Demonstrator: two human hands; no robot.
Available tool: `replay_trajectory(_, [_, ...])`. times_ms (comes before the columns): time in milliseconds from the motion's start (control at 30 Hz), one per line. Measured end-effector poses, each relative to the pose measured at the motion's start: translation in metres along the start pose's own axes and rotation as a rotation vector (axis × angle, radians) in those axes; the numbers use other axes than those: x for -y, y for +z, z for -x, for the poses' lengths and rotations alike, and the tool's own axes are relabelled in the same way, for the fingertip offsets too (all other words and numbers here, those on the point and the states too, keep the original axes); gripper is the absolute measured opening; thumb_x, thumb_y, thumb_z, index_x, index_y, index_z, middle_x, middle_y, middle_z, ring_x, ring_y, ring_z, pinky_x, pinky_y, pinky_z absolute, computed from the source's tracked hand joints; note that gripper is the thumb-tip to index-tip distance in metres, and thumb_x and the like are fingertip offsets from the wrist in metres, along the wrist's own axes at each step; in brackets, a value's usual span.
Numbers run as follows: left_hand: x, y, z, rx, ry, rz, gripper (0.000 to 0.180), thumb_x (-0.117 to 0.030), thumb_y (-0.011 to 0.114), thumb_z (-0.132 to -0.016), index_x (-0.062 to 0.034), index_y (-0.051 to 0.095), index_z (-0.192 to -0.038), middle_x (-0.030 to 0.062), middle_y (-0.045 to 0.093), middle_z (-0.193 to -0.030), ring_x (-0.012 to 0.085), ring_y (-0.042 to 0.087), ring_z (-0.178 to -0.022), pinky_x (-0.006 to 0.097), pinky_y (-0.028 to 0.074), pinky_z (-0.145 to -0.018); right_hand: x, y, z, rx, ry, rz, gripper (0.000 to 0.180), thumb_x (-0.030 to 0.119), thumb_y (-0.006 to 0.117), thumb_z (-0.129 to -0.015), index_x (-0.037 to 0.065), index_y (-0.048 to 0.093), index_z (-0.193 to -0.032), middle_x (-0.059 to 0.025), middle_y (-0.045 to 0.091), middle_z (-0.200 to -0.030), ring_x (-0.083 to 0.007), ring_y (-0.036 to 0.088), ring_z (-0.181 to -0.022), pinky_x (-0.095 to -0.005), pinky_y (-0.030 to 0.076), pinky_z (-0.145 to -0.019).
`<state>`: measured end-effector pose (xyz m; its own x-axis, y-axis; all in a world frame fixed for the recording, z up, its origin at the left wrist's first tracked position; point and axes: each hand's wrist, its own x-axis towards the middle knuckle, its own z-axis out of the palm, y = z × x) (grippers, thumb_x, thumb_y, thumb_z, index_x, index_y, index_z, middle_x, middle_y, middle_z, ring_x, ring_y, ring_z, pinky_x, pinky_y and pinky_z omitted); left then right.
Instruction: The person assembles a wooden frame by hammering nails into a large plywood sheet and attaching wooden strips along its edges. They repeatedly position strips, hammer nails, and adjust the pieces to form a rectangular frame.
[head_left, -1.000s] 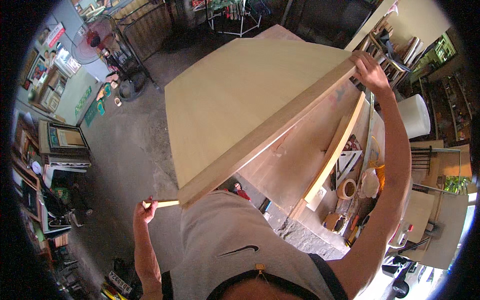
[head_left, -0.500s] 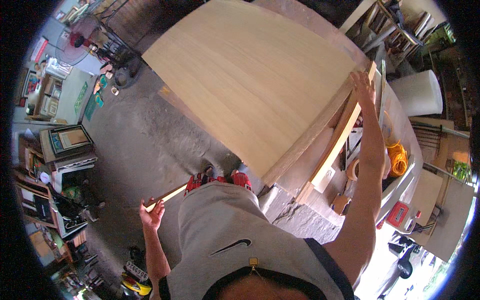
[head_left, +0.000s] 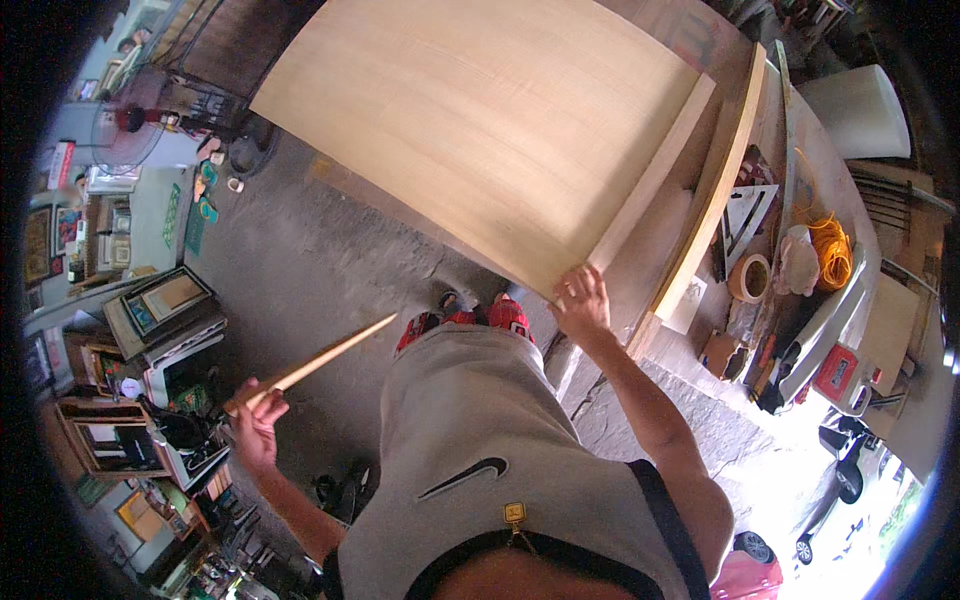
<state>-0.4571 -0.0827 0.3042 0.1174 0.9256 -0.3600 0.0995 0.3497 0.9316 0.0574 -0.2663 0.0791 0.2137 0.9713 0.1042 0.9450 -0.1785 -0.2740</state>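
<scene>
In my left hand [head_left: 258, 425], held out at the left over the floor, is a thin wooden stick [head_left: 335, 354], its far end angled up to the right. My right hand [head_left: 583, 303] has its fingers curled over the near corner of a large pale wood panel [head_left: 470, 130], at the near end of a flat wooden strip [head_left: 655, 165]. The strip lies along the panel's right edge; the fingers cover its near end. A longer wooden batten [head_left: 722, 185] stands on edge further right, apart from the hand.
The workbench [head_left: 690, 35] carries a white triangular square [head_left: 745, 222], a tape roll [head_left: 750, 278] and orange cord [head_left: 832, 255] on the right. A red-and-white container [head_left: 843, 377] stands beyond. Stacked frames [head_left: 160, 310] and a fan [head_left: 130, 118] are at the left.
My right hand has come from the far end of the long batten back to the panel's near corner. My left hand has shifted outward left, with the stick now more fully in view.
</scene>
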Motion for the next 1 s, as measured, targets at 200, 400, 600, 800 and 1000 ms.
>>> replay_trajectory(200, [-0.078, -0.007, -0.023, 0.069, 0.060, -0.152, 0.061, -0.048, 0.056, -0.090, -0.0001, 0.045, -0.127, 0.0194, 0.065, -0.099, 0.0241, 0.069, -0.077, 0.034, 0.060, -0.061, -0.030, -0.006, 0.030, -0.070, 0.180, -0.065, 0.038, 0.037, 0.079, -0.064, 0.007, 0.067, -0.083, -0.0095, 0.060, -0.099, -0.0310, 0.051, -0.109, -0.0478, 0.037, -0.098])
replay_trajectory(400, [-0.161, -0.031, -0.022, 0.010, 0.179, -0.334, 0.074, -0.055, 0.068, -0.079, 0.0022, 0.047, -0.121, 0.0180, 0.065, -0.093, 0.0210, 0.069, -0.069, 0.031, 0.059, -0.052, 0.006, -0.043, 0.011, 0.099, 0.497, -0.070, 0.038, 0.039, 0.077, -0.068, 0.008, 0.066, -0.086, -0.0100, 0.063, -0.096, -0.0298, 0.056, -0.101, -0.0431, 0.040, -0.094])
replay_trajectory(600, [-0.237, 0.004, -0.075, 0.332, 0.240, -0.641, 0.075, -0.054, 0.083, -0.058, -0.0011, 0.055, -0.102, 0.0098, 0.062, -0.081, 0.0173, 0.063, -0.051, 0.025, 0.051, -0.040, 0.200, -0.042, -0.123, 0.056, -0.076, -0.977, 0.067, 0.040, 0.075, -0.075, 0.004, 0.052, -0.126, -0.0211, 0.053, -0.128, -0.0334, 0.050, -0.120, -0.0386, 0.039, -0.103])
replay_trajectory(800, [-0.295, 0.103, -0.156, 0.902, 0.103, -0.922, 0.072, -0.047, 0.083, -0.055, -0.0010, 0.056, -0.103, 0.0076, 0.059, -0.075, 0.0149, 0.061, -0.050, 0.026, 0.048, -0.038, 0.377, -0.059, -0.241, -0.210, -0.001, -1.008, 0.056, 0.029, 0.071, -0.081, 0.004, 0.046, -0.124, -0.0241, 0.057, -0.114, -0.0345, 0.062, -0.097, -0.0458, 0.052, -0.082])
replay_trajectory(1000, [-0.240, 0.137, -0.244, 1.210, 0.604, -0.840, 0.141, -0.049, 0.091, -0.039, -0.0089, 0.013, -0.149, 0.0058, 0.048, -0.103, 0.0164, 0.056, -0.083, 0.026, 0.044, -0.071, 0.342, -0.094, -0.227, -0.519, 0.441, -1.057, 0.032, 0.027, 0.061, -0.091, 0.000, 0.055, -0.107, -0.0205, 0.064, -0.082, -0.0298, 0.066, -0.063, -0.0404, 0.054, -0.057])
